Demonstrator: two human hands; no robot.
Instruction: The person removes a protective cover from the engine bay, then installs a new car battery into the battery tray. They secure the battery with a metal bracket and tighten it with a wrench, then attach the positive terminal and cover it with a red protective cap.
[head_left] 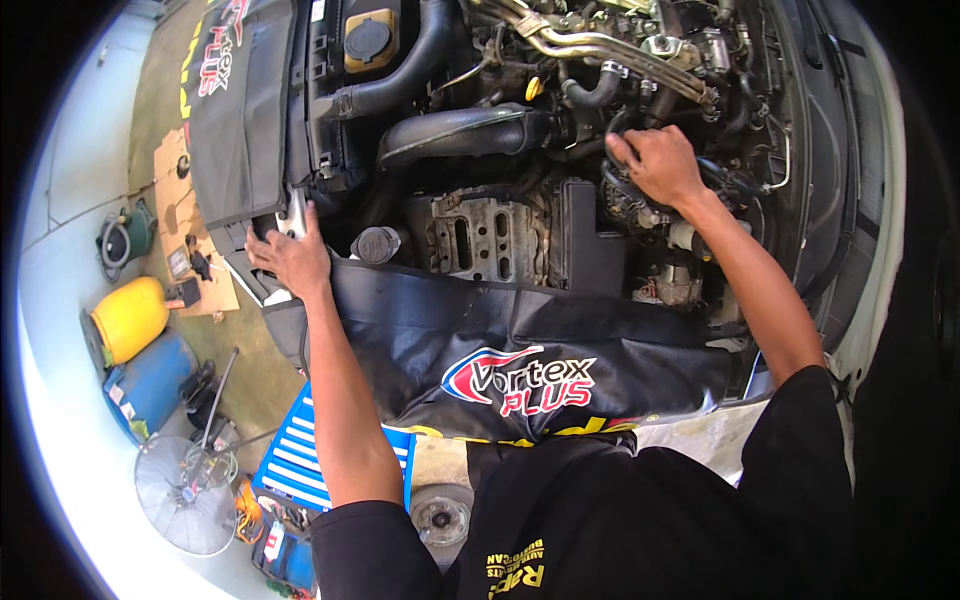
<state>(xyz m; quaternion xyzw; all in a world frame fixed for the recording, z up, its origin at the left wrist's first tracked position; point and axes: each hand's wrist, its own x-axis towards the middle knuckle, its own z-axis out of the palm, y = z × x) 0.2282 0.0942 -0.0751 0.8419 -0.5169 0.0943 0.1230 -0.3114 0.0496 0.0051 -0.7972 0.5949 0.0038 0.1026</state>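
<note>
Okay, open engine bay (500, 150) of a vehicle, biggest thing in view, packed with black hoses and metal pipes. Black padded fender cover with a red, white and blue logo (520, 350) draped over the front edge, me leaning on it; a second black cover (240, 100) lies over the side wing. Thick black ribbed intake hose (465, 135) runs across the middle, bare grey metal engine block face (480, 235) below it, black box-shaped housing (590, 235) just beside that.

My left hand (290, 255) rests at the bay's edge, fingers curled over a silvery metal part (295, 212), next to a round black cap (377, 243). My right hand (655, 160) is down among the thin black hoses and wiring (625, 195) at the back of the engine, fingers bent and pressed onto them; can't tell if anything is pinched.

Progress, judging only from this: covers laid, parts of the engine exposed, hoses mostly connected, no tool in either hand. Looks like mid-job feeling around, nothing clearly removed or refitted yet.

On the floor to the left: yellow drum (130, 315), blue drum (150, 385), blue tool chest (300, 450).
</note>
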